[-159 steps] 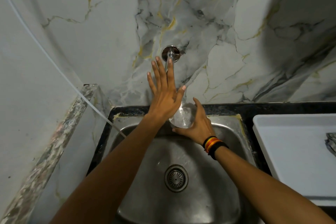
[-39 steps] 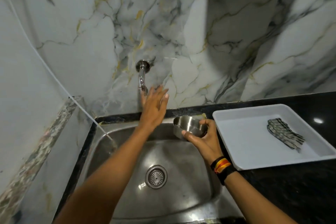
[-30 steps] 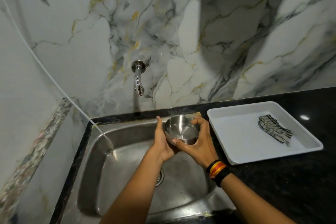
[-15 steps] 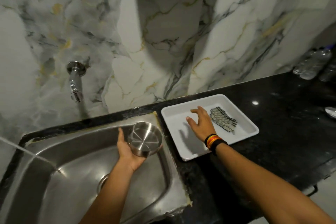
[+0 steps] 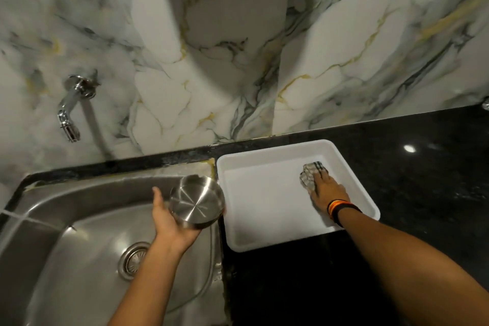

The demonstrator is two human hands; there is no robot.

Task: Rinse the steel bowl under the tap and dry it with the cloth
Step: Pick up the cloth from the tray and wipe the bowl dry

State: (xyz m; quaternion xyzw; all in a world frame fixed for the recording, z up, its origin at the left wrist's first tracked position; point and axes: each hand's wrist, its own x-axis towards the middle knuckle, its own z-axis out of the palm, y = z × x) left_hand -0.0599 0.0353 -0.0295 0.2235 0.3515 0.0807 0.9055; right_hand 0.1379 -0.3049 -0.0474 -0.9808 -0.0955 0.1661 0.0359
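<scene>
My left hand holds the small steel bowl tilted over the right side of the steel sink, its inside facing me. My right hand lies inside the white tray with its fingers closed over the checked cloth, which is bunched under the fingertips. The chrome tap juts from the marble wall at the left, and no water runs from it.
The black stone counter carries the tray and stretches to the right. The sink drain lies below the bowl. A thin white hose crosses the sink's left edge. The marble wall rises right behind sink and tray.
My right hand let go of the bowl, reached into the tray and has closed on the cloth. My left hand took over the bowl and keeps it over the sink.
</scene>
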